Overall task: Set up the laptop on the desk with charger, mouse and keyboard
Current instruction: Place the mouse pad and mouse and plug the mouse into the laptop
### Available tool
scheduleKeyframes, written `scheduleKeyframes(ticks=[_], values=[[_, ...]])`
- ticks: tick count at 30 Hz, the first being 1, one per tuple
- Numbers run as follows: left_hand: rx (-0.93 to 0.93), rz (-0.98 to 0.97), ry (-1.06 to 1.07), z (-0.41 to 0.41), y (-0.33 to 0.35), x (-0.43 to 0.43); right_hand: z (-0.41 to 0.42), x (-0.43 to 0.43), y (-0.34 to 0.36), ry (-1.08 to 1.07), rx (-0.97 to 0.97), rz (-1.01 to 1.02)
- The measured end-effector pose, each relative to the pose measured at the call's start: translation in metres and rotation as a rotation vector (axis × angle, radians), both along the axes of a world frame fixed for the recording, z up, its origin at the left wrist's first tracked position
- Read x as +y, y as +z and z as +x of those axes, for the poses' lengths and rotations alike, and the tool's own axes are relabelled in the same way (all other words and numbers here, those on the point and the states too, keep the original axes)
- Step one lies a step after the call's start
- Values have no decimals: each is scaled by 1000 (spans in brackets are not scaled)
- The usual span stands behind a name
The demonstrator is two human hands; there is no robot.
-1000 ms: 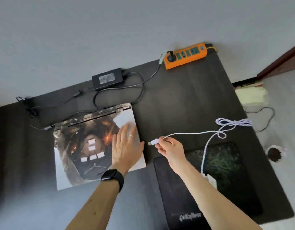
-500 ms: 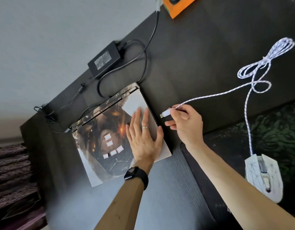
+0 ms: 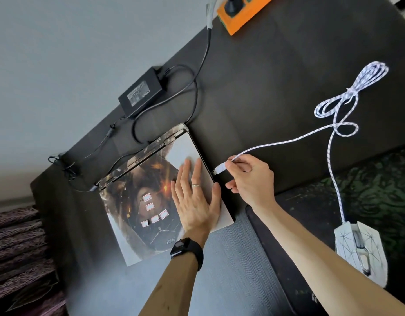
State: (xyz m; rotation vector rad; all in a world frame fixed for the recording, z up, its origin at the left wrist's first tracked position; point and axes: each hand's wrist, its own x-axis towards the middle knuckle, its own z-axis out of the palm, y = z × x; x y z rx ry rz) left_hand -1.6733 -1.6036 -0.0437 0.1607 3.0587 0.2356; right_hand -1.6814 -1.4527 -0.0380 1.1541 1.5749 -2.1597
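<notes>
While the left hand (image 3: 194, 201) lies flat, fingers spread and gripping nothing, on the closed laptop (image 3: 151, 195), the right hand (image 3: 249, 181) pinches the white USB plug (image 3: 219, 169) between thumb and forefinger, other fingers loosely curled. Plug tip sits right at the laptop's right edge, at 3 o'clock of the lid; cannot tell if it touches the port. Laptop lid carries dark artwork and 5 small white stickers (image 3: 154, 210); it lies on the dark desk (image 3: 254, 92), hinge toward 11 o'clock. Ring on 1 left finger, black watch (image 3: 186, 247) on the left wrist.

Braided white cable (image 3: 286, 140) runs from the plug toward 2 o'clock, loops into a tied bundle (image 3: 361, 80), then drops toward 5 o'clock to the white mouse (image 3: 361, 249). Mouse rests on the dark green-patterned mouse pad (image 3: 375, 185), well apart from the laptop at 4 o'clock.

Black charger brick (image 3: 141, 92) lies at 12 o'clock of the laptop, near the desk's back edge. 1 black lead curls from it toward the orange power strip (image 3: 245, 14) at 1 o'clock, where a black plug is seated; another thin lead runs to the laptop's hinge side at 9 o'clock. Grey wall (image 3: 83, 53) behind the desk. No keyboard in view.
</notes>
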Motion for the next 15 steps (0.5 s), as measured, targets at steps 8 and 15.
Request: scheduleKeyframes(ticks=[8,15], values=[[-18,-31,4,-2,0,1,-2,9,2,128,-19,99],[-54,-59,4,-1,1,-1,12,5,1,152,1,176]])
